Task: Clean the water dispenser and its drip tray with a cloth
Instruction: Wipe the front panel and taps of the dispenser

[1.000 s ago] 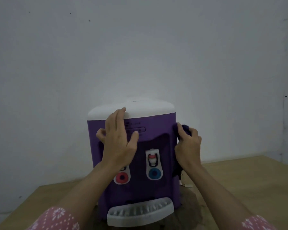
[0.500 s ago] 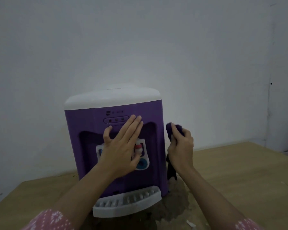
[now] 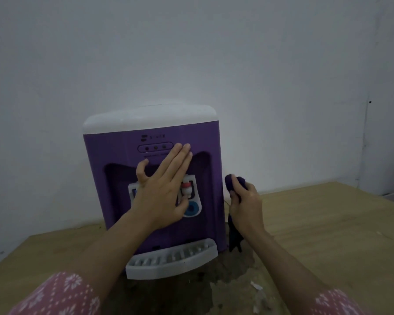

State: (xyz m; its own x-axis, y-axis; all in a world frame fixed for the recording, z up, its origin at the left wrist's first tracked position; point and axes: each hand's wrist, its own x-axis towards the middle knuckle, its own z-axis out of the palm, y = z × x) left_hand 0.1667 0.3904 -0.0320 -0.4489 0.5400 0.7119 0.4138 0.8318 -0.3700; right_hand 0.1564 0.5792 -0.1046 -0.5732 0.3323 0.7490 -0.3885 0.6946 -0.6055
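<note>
While the left hand (image 3: 163, 196) lies flat, fingers straight, on the purple water dispenser (image 3: 154, 178) front, likely bracing it, the unit sits at 12 o'clock on the bench (image 3: 328, 235). Drip tray (image 3: 171, 260) at 6 o'clock of the body, grille slots look empty. Right hand (image 3: 245, 204) at 3 o'clock clenches the dark cloth (image 3: 233, 183) beside the side panel, tail hanging, probably ready to wipe.
</note>
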